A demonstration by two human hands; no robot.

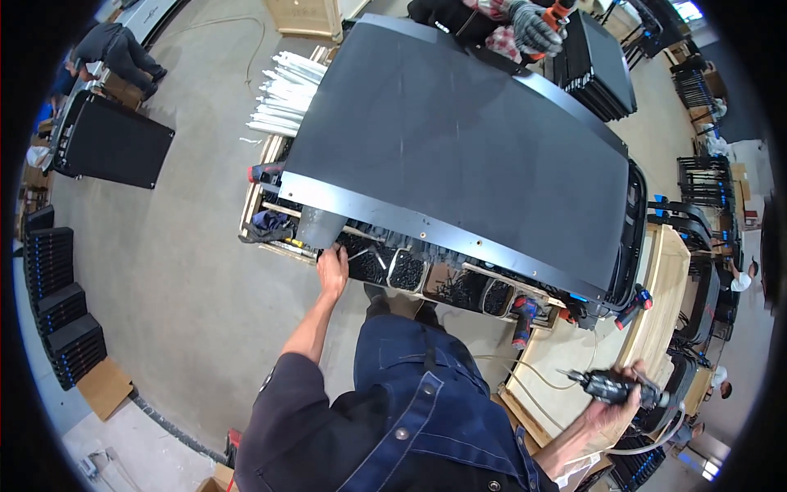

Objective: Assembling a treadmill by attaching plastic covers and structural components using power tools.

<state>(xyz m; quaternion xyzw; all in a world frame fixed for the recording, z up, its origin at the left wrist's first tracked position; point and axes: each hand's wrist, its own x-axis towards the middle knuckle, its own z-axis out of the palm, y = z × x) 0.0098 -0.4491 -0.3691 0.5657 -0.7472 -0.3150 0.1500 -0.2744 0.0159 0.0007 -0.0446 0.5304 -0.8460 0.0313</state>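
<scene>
In front of me lies a wide treadmill deck with a dark belt and silver side rails. My left hand is at the near left corner, beside the row of bins under the rail. Its fingers are bent together by the bin's edge; what they hold, if anything, I cannot make out. A black bin of dark screws is just right of it. Over on the right, my right hand grips a black power screwdriver, its bit pointing left and a pale hose running from its back end.
Across the deck a co-worker's gloved hand holds an orange drill. Two red-and-black drills are near the right corner. A wooden crate stands right. White tubes are stacked left. Another deck stands farther left.
</scene>
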